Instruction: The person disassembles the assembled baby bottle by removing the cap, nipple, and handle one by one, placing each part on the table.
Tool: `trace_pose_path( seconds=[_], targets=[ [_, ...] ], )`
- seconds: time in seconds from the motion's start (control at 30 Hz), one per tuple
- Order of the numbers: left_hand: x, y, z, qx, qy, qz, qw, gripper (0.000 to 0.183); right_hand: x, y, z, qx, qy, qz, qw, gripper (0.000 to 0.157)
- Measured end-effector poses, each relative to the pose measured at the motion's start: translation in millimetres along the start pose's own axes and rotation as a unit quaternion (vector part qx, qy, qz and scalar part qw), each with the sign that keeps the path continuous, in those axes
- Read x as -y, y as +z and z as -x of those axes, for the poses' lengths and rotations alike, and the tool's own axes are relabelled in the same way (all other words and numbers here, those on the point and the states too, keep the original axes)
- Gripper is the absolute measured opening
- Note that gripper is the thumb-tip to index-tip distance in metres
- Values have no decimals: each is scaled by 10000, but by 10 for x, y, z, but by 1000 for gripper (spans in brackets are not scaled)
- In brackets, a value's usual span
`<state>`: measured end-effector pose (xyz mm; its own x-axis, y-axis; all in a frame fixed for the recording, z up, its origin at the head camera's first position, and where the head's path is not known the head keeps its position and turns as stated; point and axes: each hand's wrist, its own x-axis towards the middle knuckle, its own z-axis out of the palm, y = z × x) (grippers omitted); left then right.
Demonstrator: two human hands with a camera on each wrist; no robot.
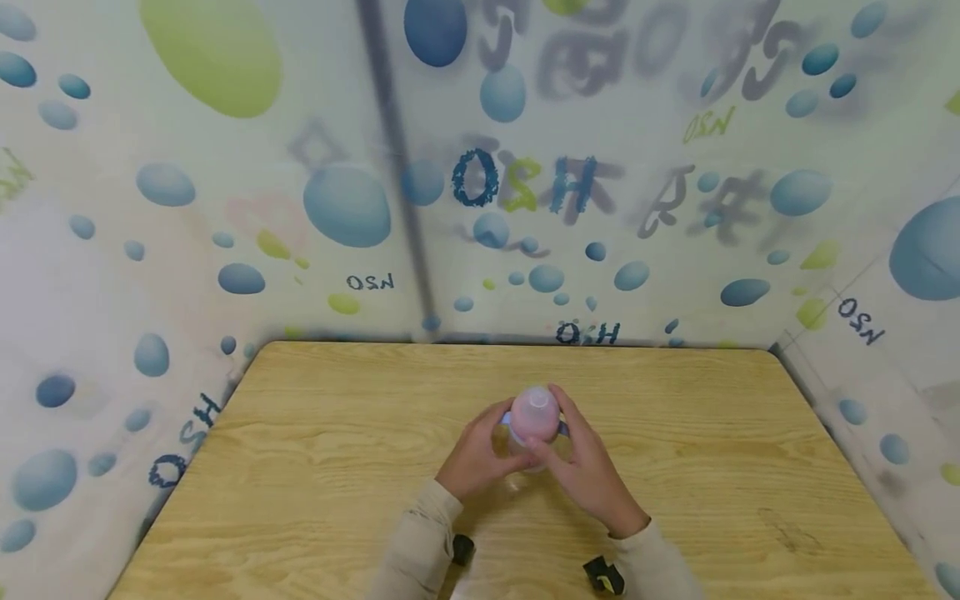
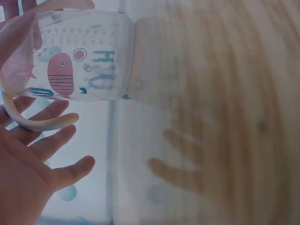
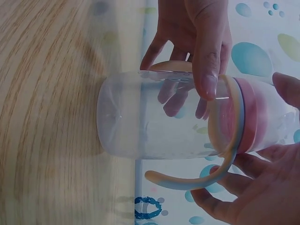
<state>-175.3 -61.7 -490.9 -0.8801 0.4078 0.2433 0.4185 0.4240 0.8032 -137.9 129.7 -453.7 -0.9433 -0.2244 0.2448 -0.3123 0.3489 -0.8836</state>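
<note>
Two hands on one baby bottle (image 3: 150, 126), which we see upright over the wooden table (image 1: 337, 442), right of centre in the head view; its base looks to meet the tabletop. We log the left hand (image 1: 480, 454) as clamped round the bottle: thumb on the near side of the clear body, other fingers spread apart behind it. Right hand (image 1: 588, 471) grips higher, thumb at the translucent cap (image 1: 538, 400), fingers apart by the pink collar (image 3: 248, 115) and a curved handle (image 3: 187, 182). We note a striped pink fish print (image 2: 61, 75) and scale marks on the body; can't read the marks. Pale sleeves (image 1: 423, 533) on both arms, a dark item (image 1: 462, 550) by the left cuff, too unclear for us to name. Behind the table, we have a white backdrop (image 1: 300, 292) with blue and green drops, mirrored H2O lettering.
</note>
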Motion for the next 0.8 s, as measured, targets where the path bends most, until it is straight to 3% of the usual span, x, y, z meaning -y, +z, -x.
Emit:
trace_pose_path(
  seconds=[0.5, 0.8],
  targets=[
    [27, 29, -8, -113, 1, 356, 9993, 77, 12, 12, -26, -101, -59, 239, 9996, 77],
    [-20, -5, -17, -59, -24, 273, 9996, 77, 34, -6, -43, -122, -56, 379, 9992, 76]
  ],
)
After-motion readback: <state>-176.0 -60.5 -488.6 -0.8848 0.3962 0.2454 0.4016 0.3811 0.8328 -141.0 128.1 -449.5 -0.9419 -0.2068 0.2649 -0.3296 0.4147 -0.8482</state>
